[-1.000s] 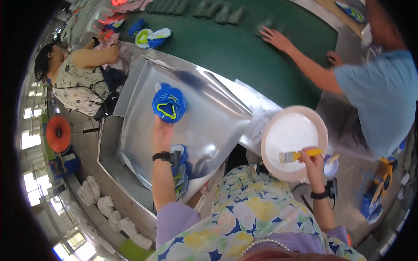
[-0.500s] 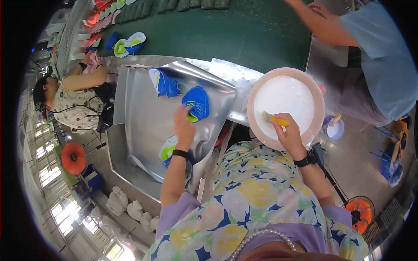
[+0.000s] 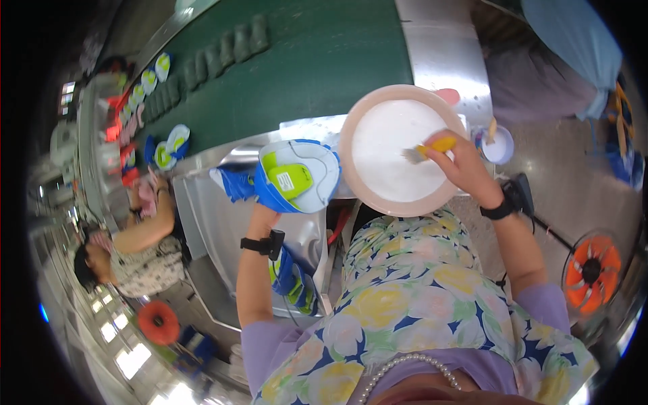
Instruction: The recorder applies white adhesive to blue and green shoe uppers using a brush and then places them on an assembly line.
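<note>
One blue shoe (image 3: 297,177) with white sole and lime insole, held sole-side up above right edge of steel tray (image 3: 216,229). Left hand (image 3: 264,214) grips shoe from below, fingers curled around it. Right hand (image 3: 459,165) fingers pinched shut on yellow-handled brush (image 3: 426,148), bristles in white-filled pink basin (image 3: 401,150). Small cup (image 3: 498,144) just right of basin. Green conveyor belt (image 3: 310,61) beyond.

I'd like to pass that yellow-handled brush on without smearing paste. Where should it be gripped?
Probably by the yellow handle of the brush, coming from the right, where the right hand holds it now. Its bristle end points left over the white paste in the pink bowl, so that end looks wet.
</note>
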Demonstrator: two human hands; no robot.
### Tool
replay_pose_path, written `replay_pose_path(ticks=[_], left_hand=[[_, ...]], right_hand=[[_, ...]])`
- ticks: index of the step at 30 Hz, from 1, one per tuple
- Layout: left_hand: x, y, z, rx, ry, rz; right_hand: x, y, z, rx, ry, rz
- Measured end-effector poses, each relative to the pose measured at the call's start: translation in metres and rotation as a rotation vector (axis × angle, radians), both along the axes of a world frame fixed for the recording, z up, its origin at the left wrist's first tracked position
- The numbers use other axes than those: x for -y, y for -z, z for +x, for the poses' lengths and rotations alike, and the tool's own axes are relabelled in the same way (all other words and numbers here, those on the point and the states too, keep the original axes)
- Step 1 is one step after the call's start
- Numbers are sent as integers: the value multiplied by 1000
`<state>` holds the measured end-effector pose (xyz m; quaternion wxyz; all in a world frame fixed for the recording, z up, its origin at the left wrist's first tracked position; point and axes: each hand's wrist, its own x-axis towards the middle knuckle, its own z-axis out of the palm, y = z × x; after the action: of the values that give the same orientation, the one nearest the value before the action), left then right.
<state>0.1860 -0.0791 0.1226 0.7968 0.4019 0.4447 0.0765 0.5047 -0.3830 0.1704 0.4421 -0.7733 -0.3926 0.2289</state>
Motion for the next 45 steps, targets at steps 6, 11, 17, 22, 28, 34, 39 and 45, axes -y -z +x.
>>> replay_pose_path(ticks=[6, 11, 17, 22, 28, 34, 39, 45], left_hand=[[43, 0, 58, 55, 473, 662], [103, -36, 124, 164, 216, 860], [117, -43, 149, 195, 254, 1190], [100, -59, 167, 196, 323, 1721], [71, -27, 136, -75, 137, -62], [125, -54, 144, -1, 287, -452], [122, -59, 131, 94, 281, -370], [99, -56, 130, 137, 198, -395]], right_hand=[[-24, -22, 11, -328, 103, 390], [-8, -23, 5, -141, 244, 248], [0, -7, -16, -569, 447, 140], [2, -20, -13, -822, 390, 244], [9, -12, 0, -560, 251, 502], [-8, -29, -1, -121, -121, 658], [-10, -21, 3, -52, -98, 453], [12, -35, 21, -197, -101, 235]])
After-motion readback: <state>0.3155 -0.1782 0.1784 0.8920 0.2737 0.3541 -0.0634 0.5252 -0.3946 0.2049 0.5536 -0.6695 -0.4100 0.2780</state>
